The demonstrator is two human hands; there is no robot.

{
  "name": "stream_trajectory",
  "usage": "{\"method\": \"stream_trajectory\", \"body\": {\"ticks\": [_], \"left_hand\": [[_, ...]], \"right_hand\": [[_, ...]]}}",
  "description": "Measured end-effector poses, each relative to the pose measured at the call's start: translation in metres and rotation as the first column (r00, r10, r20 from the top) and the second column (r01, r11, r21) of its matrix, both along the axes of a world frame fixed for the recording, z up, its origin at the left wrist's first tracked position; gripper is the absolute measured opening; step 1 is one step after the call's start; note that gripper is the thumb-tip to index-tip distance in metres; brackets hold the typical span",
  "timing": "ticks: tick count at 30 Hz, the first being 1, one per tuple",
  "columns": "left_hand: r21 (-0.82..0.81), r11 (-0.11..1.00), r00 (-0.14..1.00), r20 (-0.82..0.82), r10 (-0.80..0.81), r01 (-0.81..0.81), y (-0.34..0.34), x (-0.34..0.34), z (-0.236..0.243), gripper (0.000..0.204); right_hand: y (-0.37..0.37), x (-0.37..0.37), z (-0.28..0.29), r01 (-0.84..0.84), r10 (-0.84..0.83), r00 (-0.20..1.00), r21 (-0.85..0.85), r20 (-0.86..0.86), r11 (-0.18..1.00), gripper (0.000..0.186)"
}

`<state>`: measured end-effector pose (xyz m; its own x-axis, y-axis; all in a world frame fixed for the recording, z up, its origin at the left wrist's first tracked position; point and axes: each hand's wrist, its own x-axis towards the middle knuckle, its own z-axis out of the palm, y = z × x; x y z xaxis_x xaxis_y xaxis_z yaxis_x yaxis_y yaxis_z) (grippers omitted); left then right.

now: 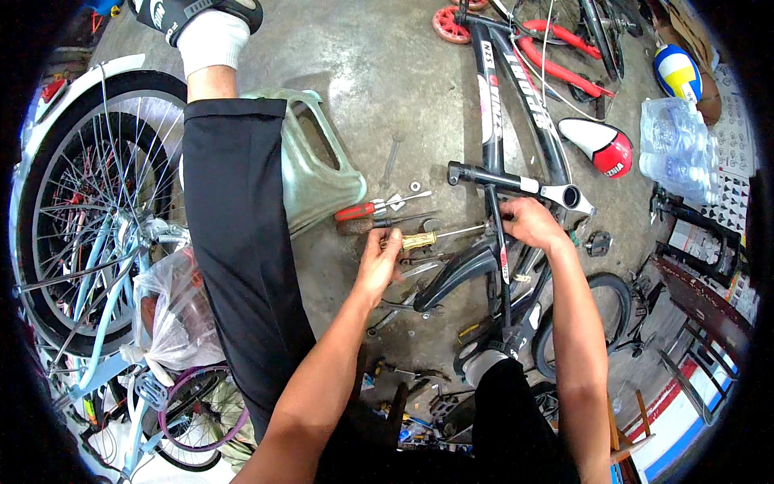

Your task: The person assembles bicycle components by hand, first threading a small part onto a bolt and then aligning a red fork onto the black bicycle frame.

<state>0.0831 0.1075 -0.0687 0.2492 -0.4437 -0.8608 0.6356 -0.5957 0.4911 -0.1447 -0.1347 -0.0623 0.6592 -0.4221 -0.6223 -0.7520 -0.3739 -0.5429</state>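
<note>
Left hand (377, 264): fingers wrapped on yellow-handled screwdriver (418, 241), shaft pointing at dark bike frame (488, 105), beside black fender (461, 278). Right hand (532, 223) at frame tube, fingertips hidden (can't tell if pinching anything). Risk: off-angle push could slip the tip, jabbing right fingers or scratching frame.

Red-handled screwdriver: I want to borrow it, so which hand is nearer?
The left hand, just below the red-handled screwdriver; the right hand is farther right, at the bike frame.

Grey concrete floor (347, 52) (faintly shiny); wooden stool (632, 448), apparently, lower right.
</note>
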Motion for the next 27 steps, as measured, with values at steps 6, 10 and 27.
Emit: {"method": "stream_trajectory", "body": {"ticks": [6, 10, 27], "left_hand": [[0.024, 0.996, 0.990, 0.111, -0.089, 0.087, -0.003, 0.004, -0.005, 0.046], [0.114, 0.983, 0.987, 0.051, -0.150, 0.144, -0.005, 0.007, -0.005, 0.044], [0.045, 0.993, 0.993, -0.042, -0.107, 0.109, -0.008, 0.009, 0.003, 0.054]], "right_hand": [[0.001, -0.001, 0.005, -0.103, 0.108, 0.994, -0.124, 0.030, 0.987, 0.019], [0.001, -0.001, 0.003, -0.043, 0.050, 0.996, -0.100, 0.073, 0.994, 0.019], [0.000, 0.001, 0.002, -0.102, 0.110, 0.992, -0.131, 0.057, 0.986, 0.018]]}}
